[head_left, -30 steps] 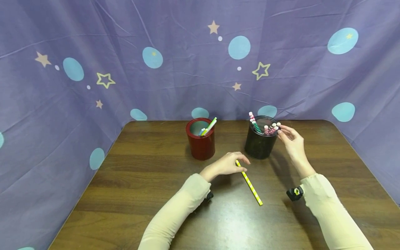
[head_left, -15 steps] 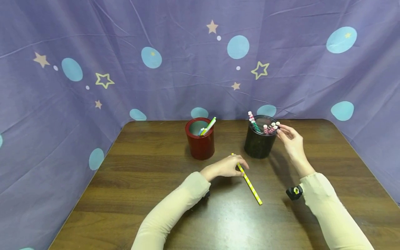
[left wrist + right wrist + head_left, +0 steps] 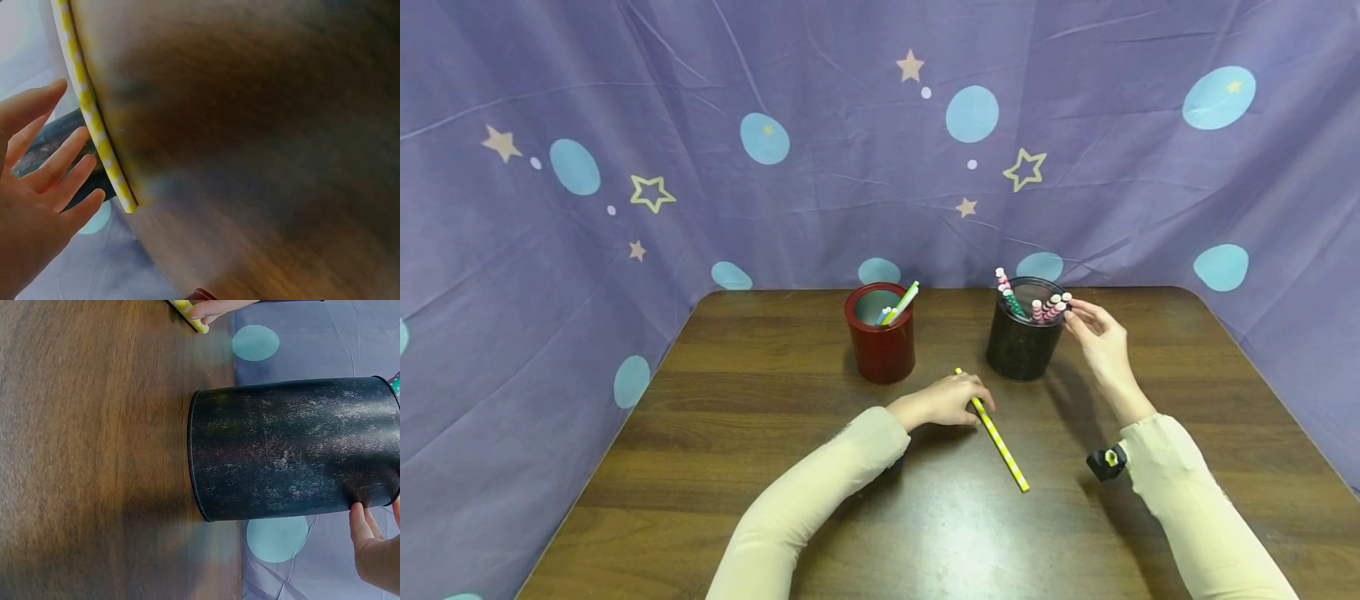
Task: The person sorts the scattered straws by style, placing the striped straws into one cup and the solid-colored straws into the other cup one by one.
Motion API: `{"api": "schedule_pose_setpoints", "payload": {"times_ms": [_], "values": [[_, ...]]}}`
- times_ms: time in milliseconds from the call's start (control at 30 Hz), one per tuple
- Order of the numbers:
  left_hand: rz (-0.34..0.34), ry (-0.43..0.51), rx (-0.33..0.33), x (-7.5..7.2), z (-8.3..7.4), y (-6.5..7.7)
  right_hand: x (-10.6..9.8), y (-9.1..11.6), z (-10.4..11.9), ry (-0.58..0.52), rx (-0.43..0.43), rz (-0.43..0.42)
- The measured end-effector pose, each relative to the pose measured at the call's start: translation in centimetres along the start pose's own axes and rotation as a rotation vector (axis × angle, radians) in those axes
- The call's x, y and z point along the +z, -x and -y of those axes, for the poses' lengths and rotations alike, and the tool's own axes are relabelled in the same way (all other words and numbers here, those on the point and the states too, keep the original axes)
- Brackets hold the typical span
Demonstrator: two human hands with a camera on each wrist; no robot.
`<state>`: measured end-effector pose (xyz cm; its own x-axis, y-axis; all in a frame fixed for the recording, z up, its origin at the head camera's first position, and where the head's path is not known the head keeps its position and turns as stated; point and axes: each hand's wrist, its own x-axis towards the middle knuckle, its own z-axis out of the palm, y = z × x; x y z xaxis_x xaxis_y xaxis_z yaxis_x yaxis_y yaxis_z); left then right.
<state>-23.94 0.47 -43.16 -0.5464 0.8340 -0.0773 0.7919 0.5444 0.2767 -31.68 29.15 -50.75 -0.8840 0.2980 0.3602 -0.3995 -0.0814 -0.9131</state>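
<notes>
Over a yellow-and-white patterned straw (image 3: 1004, 451) lying on the table, my left hand (image 3: 942, 401) rests low, its fingers bent down beside it. From the left wrist, the straw (image 3: 94, 115) passes close by the spread thumb and fingers, with no grip around it. My right hand (image 3: 1102, 340) touches the upper right side of a black canister (image 3: 1024, 354) with its fingertips. In the right wrist view fingers (image 3: 359, 520) reach its wall near the rim; part of that hand is cut off. Several patterned straws (image 3: 1049, 308) lean inside the canister.
A red canister (image 3: 885, 354) stands left of the black one, with several green, white, yellow and blue straws (image 3: 901, 305) in it. Both stand near the back of the wooden table (image 3: 715, 417). Behind hangs a purple curtain (image 3: 820, 208). A dark wrist device (image 3: 1107, 462) hangs under the right sleeve.
My left hand has lowered slightly over the yellow straw, and its fingers have come down nearer to it. The straw's far end now shows beyond the hand. My right hand stays at the black canister.
</notes>
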Motion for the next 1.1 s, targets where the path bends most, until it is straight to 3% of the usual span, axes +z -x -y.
{"api": "schedule_pose_setpoints", "payload": {"times_ms": [267,733,1100], "values": [[0.017,-0.057,-0.027,0.2,-0.2,-0.1,0.1,0.1,0.2,0.002,-0.005,-0.008],[-0.016,-0.149,-0.024,1.2,0.2,-0.4,0.1,0.1,0.2,0.009,0.004,-0.006],[-0.034,-0.162,-0.031,1.5,0.0,-0.4,-0.1,0.1,0.0,0.001,0.012,-0.005]]}}
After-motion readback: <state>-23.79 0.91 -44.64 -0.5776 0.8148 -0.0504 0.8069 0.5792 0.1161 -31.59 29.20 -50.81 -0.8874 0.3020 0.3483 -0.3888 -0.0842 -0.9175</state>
